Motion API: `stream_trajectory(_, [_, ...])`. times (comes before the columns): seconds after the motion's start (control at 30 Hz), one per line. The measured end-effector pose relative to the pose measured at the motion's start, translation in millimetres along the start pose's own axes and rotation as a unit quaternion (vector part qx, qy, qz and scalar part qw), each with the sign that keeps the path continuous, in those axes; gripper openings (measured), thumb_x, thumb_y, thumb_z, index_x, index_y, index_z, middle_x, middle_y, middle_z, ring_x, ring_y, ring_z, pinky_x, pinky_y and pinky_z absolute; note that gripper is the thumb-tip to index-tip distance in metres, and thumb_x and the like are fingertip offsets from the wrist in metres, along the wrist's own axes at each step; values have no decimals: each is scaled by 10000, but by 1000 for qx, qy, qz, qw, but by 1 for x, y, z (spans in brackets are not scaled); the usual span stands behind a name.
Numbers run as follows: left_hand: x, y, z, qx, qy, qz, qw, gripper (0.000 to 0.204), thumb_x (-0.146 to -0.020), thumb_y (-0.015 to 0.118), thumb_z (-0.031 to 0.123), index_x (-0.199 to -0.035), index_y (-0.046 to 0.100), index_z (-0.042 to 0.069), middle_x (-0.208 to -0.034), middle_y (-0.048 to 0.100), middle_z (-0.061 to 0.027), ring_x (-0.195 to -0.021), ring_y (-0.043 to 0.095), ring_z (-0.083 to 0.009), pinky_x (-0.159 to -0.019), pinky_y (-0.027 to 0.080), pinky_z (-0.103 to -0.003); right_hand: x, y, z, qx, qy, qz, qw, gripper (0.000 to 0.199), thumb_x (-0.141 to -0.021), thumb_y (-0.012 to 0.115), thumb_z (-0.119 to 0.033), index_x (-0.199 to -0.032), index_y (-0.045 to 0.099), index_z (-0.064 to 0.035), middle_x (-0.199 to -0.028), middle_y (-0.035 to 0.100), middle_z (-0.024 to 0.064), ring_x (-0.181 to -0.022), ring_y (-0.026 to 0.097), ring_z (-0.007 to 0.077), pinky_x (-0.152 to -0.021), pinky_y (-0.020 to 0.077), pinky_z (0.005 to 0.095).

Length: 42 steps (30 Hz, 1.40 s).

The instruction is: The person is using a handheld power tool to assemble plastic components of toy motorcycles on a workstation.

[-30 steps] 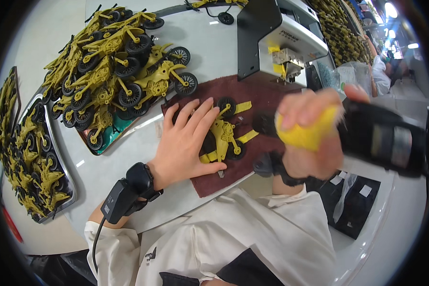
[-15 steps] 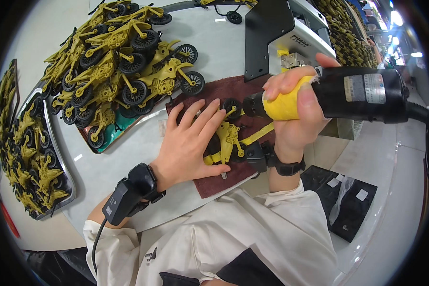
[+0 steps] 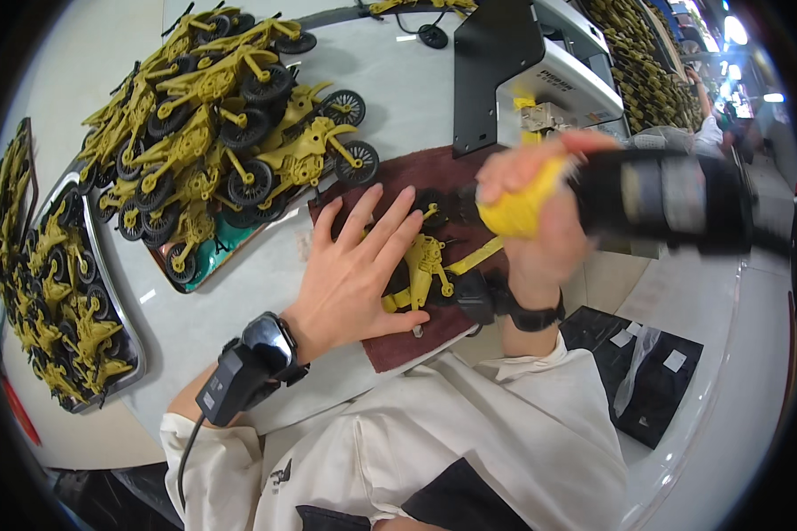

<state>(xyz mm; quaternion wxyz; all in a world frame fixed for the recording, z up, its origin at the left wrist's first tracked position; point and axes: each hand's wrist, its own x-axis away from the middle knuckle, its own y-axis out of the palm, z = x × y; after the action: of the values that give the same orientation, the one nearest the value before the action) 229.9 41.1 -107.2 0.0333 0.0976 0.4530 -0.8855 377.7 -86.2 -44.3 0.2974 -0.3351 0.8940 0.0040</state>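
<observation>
My left hand (image 3: 350, 274) lies flat with spread fingers across a yellow toy motorcycle (image 3: 427, 261) on a dark red cloth (image 3: 394, 350). Its thumb rests beside the toy's near end, and part of the toy is hidden under the palm. A black corded electric screwdriver (image 3: 673, 199), wrapped in yellow near its nose, is gripped in my right hand (image 3: 549, 230). The tool lies nearly level, nose toward the toy's far wheel, and motion smears both tool and hand. Whether the tip touches the toy, I cannot tell. A yellow strip (image 3: 475, 256) extends right from the toy.
Yellow toy motorcycles (image 3: 212, 115) with black wheels are heaped on a green-based tray at the far left. Another metal tray (image 3: 131, 341) of them stands further left. A black and white machine (image 3: 549, 75) stands behind my right hand; a black flat case (image 3: 633, 376) lies lower right.
My right hand has shifted slightly left with the screwdriver, whose rear end has dipped a little. My left hand stays nearly in place. Another person's arm has appeared in the far right background.
</observation>
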Motion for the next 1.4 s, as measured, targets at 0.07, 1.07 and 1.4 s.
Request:
stream_trajectory(0.07, [-5, 1, -4, 4, 6, 7, 1000, 924, -604, 711, 589, -1315, 448, 61, -1432, 371, -125, -1259, 366, -356, -1027, 231, -530, -6, -10, -27, -140, -19, 93, 986, 496, -867, 560, -310, -1274, 354, -114, -790, 526, 77, -650, 527, 207, -632, 430, 373])
stream_trajectory(1.07, [0, 5, -1, 3, 4, 19, 1000, 953, -615, 716, 531, -1377, 371, 74, -1439, 315, -178, -1280, 332, -368, -1049, 217, -525, 44, -24, -63, -215, -26, -62, 974, 700, -788, 683, -56, -1327, 240, -101, -953, 578, 177, -780, 600, 312, -729, 481, 480])
stream_trajectory(1.4, [1, 5, -1, -15, -8, -8, 1000, 941, -647, 686, 555, -1394, 348, 93, -1475, 264, -167, -1309, 294, -374, -1066, 192, -525, 52, -6, -54, -190, 5, 65, 980, 612, -829, 684, -174, -1281, 294, -42, -807, 576, 163, -642, 586, 286, -621, 495, 417])
